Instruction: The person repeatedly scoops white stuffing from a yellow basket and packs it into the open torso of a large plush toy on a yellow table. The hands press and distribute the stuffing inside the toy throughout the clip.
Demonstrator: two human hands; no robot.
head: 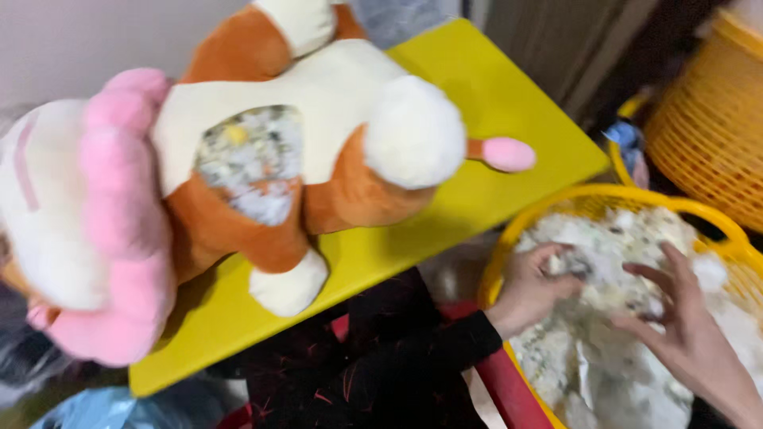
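A large plush toy, orange, cream and pink, lies on a yellow table with an open seam on its belly showing mixed stuffing. At the lower right stands a yellow basket full of whitish stuffing. My left hand digs into the stuffing at the basket's left side, fingers curled around a clump. My right hand rests on the stuffing further right, fingers spread and pressing into it.
A second yellow basket stands at the upper right. A blue plastic bag lies at the lower left. My dark-clothed lap sits below the table edge, beside a red edge.
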